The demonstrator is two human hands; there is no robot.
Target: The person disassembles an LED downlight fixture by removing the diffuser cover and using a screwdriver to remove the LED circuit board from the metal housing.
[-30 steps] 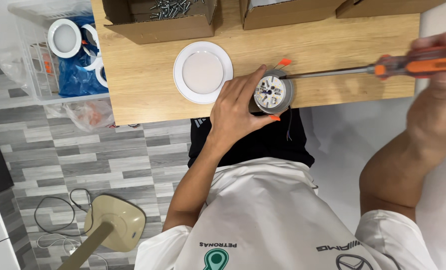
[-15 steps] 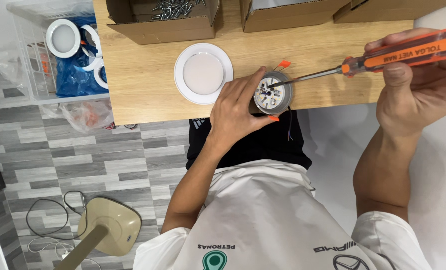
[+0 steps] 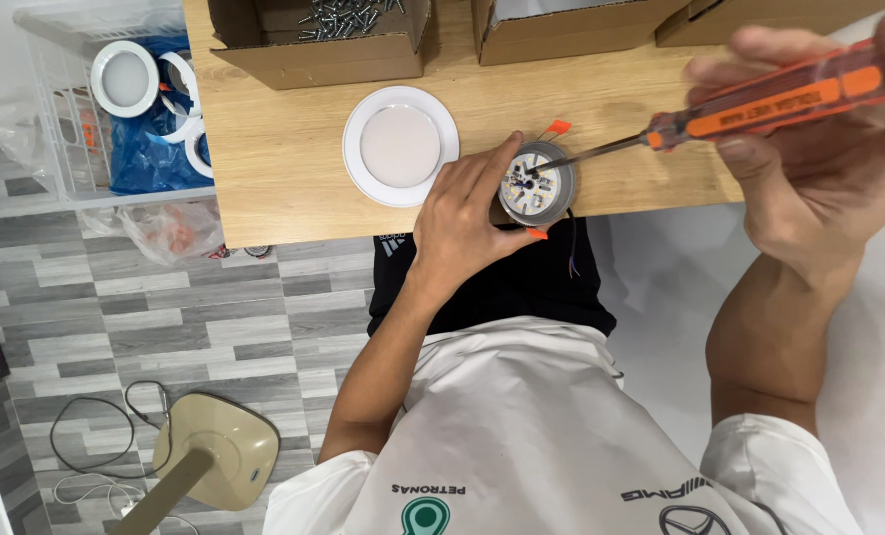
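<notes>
Head view: round grey lamp housing (image 3: 539, 185), white LED board exposed.

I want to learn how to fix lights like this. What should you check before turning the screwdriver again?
1. Left hand holds the round grey lamp body steady at the table edge: ok.
2. Right hand has a full grip on the orange screwdriver handle: ok.
3. Screwdriver tip sits on the lamp body's inner board: ok.
4. Tip seated squarely in a screw head: cannot tell, too small.
5. Left hand's fingers away from the tip: not ok, one lies right beside it.
6. White round cover lying apart from the work: ok.
</notes>
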